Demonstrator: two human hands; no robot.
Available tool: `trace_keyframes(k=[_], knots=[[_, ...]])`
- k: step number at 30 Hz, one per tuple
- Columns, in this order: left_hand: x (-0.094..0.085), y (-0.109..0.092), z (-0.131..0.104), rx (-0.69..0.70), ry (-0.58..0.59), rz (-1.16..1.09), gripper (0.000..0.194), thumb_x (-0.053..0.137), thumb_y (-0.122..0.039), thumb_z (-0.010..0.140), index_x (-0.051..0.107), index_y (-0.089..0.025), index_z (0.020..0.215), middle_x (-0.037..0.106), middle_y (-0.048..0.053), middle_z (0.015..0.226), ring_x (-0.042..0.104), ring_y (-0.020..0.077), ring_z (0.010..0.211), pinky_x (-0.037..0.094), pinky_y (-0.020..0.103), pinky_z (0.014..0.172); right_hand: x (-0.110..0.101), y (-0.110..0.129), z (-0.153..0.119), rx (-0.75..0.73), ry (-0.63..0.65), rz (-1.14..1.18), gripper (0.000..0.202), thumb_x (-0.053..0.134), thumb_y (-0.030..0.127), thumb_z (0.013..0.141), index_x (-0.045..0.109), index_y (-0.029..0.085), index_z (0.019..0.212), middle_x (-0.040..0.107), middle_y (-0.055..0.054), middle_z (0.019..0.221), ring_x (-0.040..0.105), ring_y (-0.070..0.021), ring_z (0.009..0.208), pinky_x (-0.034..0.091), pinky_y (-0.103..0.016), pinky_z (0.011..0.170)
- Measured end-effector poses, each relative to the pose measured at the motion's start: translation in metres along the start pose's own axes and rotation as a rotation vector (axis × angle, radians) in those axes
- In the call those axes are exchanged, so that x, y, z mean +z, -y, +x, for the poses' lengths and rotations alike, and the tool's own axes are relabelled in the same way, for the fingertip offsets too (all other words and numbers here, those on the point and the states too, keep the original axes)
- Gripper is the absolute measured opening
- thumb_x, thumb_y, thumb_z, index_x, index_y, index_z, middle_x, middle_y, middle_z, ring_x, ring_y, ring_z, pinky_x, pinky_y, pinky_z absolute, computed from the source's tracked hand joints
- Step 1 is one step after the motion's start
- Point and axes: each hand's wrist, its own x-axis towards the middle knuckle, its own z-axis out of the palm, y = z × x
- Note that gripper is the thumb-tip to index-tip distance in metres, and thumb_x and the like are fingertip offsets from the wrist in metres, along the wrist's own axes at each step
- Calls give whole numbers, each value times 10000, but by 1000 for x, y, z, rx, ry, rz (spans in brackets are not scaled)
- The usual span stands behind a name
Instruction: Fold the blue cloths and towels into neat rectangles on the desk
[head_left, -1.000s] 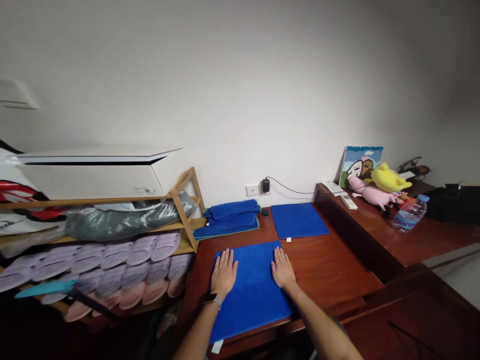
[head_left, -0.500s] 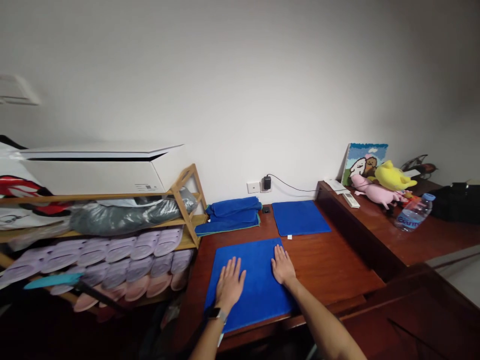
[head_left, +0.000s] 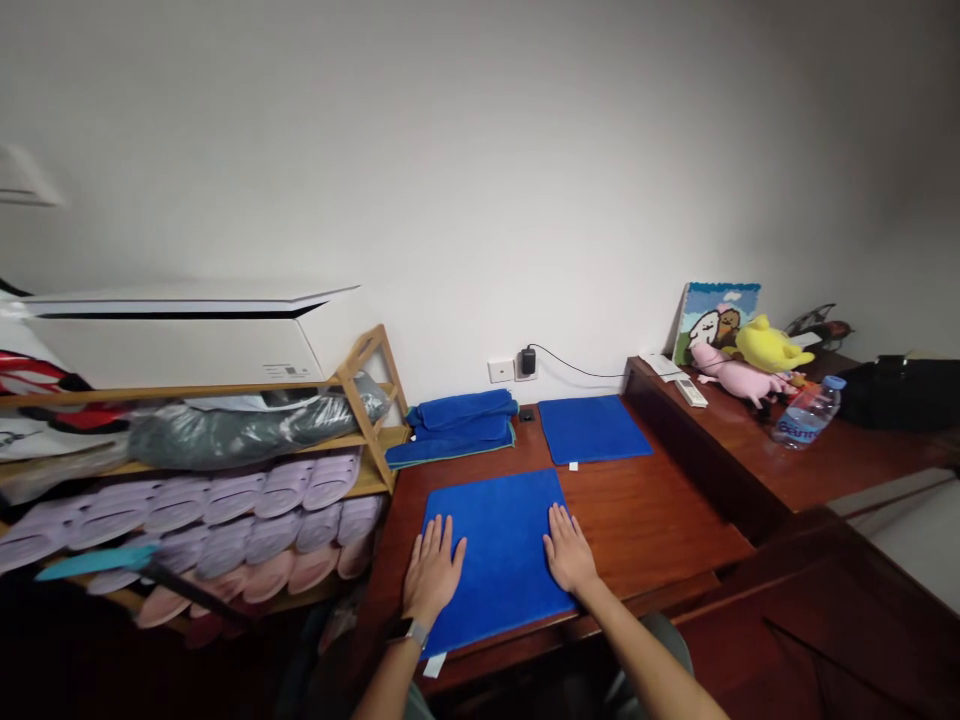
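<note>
A blue cloth (head_left: 499, 550) is spread flat on the reddish-brown wooden table (head_left: 637, 520), its white tag at the near left corner. My left hand (head_left: 435, 570) lies flat across the cloth's left edge, fingers extended. On the right edge of the cloth rests my right hand (head_left: 570, 550), also flat with its fingers stretched out. Neither hand grips anything. Behind, a second blue cloth (head_left: 596, 430) lies squared up near the wall. To its left sits a pile of folded blue cloths (head_left: 465, 425) with green edging.
A wooden rack (head_left: 382, 400) with lilac slippers (head_left: 285, 490) and a white box (head_left: 180, 350) stands at left. A charger (head_left: 529, 360) is plugged into the wall. The raised right-hand surface holds a remote (head_left: 691, 393), plush toys (head_left: 772, 345) and a water bottle (head_left: 810, 415).
My left hand has slid left and outward to the cloth's left edge. My right hand has moved slightly nearer to me along the right edge. The view has shifted a little.
</note>
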Motion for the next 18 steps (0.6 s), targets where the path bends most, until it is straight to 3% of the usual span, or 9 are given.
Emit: trace_keyframes(k=[2,4,6,10,12,14,18], knots=[[-5,0,3,17,1,0,759,255,-534,1086,512,-61,1621,489,223,1703,455,369,1600,349,604,1329,5,-1,-2,2,-11,4,683,205,435,1144,285,101,1735,253,-88,1799,247,-228,1687,205,-399,1374],[-11,-16,6,50,-6,-3,742,240,-510,1097,512,-58,1619,495,220,1698,457,364,1599,354,599,1328,6,-2,-1,2,-18,7,681,217,436,1145,282,104,1736,253,-87,1797,249,-225,1686,209,-400,1375],[-14,-51,8,120,6,-29,705,236,-491,1114,506,-95,1631,501,186,1700,460,338,1600,369,574,1326,6,-1,1,1,-20,8,679,224,434,1146,278,103,1736,251,-92,1795,250,-223,1686,213,-397,1374],[-9,-145,4,333,88,-124,637,260,-473,1139,462,-176,1664,490,119,1716,453,274,1608,389,501,1328,2,-2,0,-24,-11,7,676,242,425,1146,288,89,1731,249,-106,1792,239,-230,1688,206,-403,1377],[-3,-166,-2,368,122,-142,624,266,-464,1140,456,-189,1667,502,122,1707,467,273,1599,399,505,1321,1,-2,-2,-37,-5,10,677,245,420,1144,301,76,1725,249,-117,1790,234,-240,1689,208,-410,1377],[1,-153,-10,329,124,-133,619,280,-468,1136,464,-201,1664,513,131,1698,478,290,1592,404,533,1313,1,-2,-2,-32,-16,12,677,232,411,1145,305,66,1723,257,-125,1787,243,-245,1686,220,-414,1375],[-4,-58,-32,120,60,-53,653,284,-504,1120,477,-190,1659,507,142,1704,477,324,1591,405,571,1300,1,0,-2,-15,-9,-1,681,230,399,1141,290,54,1726,263,-131,1784,267,-250,1680,235,-425,1371]])
